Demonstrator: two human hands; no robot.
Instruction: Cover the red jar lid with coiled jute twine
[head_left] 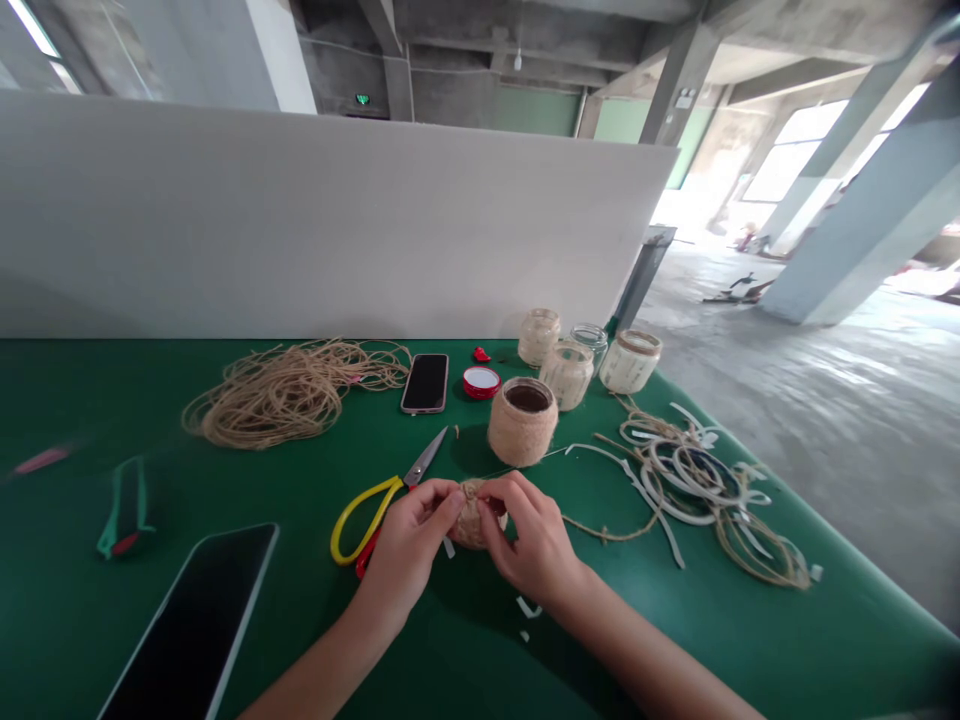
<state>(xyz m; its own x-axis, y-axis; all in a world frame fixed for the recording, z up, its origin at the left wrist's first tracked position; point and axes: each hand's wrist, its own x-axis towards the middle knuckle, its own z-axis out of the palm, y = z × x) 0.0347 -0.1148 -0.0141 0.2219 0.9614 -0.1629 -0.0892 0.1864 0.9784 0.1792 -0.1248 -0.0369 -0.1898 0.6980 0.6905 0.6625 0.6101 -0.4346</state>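
Between my two hands is a small round piece covered in jute twine [471,527], low over the green table. My left hand [420,520] grips its left side, thumb on top. On the other side, my right hand [529,530] pinches at the twine near its upper edge. The fingers hide much of the piece. Just behind it stands a jar wrapped in jute [523,440], open at the top. Scissors [375,510] with one yellow and one red handle lie beside my left hand, blades pointing away. Small white scraps [528,607] lie near my right wrist.
A heap of loose jute twine [277,395], a phone [426,383] and a red-rimmed roll [481,381] lie farther back. Several glass jars [630,362] stand back right. Tangled twine and white strips [690,465] lie right. A larger dark-screened device [199,620] is front left. A white panel [322,230] borders the table.
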